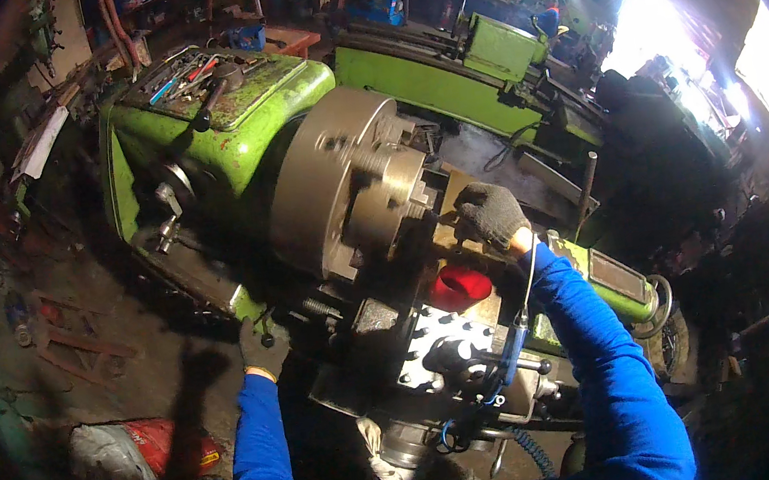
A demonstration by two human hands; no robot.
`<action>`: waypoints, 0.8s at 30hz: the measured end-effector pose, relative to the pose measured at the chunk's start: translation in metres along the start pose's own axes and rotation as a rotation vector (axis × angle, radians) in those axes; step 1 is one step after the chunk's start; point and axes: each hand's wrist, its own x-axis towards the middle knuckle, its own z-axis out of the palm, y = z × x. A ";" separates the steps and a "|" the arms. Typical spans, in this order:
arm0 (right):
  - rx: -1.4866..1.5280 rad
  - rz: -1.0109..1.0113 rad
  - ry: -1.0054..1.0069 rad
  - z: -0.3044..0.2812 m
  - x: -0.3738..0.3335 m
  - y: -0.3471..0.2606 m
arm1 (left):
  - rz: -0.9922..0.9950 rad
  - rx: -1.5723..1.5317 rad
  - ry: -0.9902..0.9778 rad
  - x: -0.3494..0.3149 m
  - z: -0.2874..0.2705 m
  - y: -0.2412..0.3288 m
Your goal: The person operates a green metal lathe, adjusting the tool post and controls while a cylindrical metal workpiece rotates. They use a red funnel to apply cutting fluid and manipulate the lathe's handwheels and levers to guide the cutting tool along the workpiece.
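My left hand [263, 350], in a dark glove, is at a black-knobbed lever [266, 327] low on the front of a green lathe [235, 153]; its fingers appear closed round it. My right hand [491, 214], in a grey knit glove, is closed just right of the metal workpiece [390, 204]. What its fingers hold, if anything, is hidden. The workpiece sits in the jaws of the large lathe chuck [326, 176]. Below my right hand, a red cup-like container [461, 287] stands behind the tool post [447, 346].
Loose tools [194, 77] lie on the headstock's top. Another green machine [424, 76] stands behind, with a smoky haze near the bed. A handwheel [661, 305] is at the right end. Red and white sacks [149, 452] lie on the floor at left. A coiled cable [533, 449] hangs near me.
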 end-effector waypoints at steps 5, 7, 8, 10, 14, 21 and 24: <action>0.238 0.169 -0.021 -0.015 -0.013 -0.025 | 0.001 0.226 0.109 -0.036 0.023 0.053; 0.196 0.177 -0.014 0.000 -0.004 -0.011 | -0.465 -0.226 0.288 -0.041 0.033 0.068; 0.175 0.180 -0.012 0.006 -0.001 -0.002 | -0.625 -0.341 0.354 -0.039 0.030 0.064; 0.040 0.147 -0.065 0.008 0.005 -0.014 | -0.681 -0.114 0.369 -0.044 -0.030 -0.017; -0.047 0.172 -0.118 -0.006 -0.005 -0.010 | -0.469 -0.121 0.382 -0.082 -0.060 -0.084; -0.004 0.099 -0.121 -0.004 -0.007 -0.006 | -0.564 0.324 0.251 -0.170 -0.090 -0.080; -0.018 0.166 0.045 -0.001 0.001 0.006 | -0.564 0.291 0.393 -0.182 -0.104 -0.077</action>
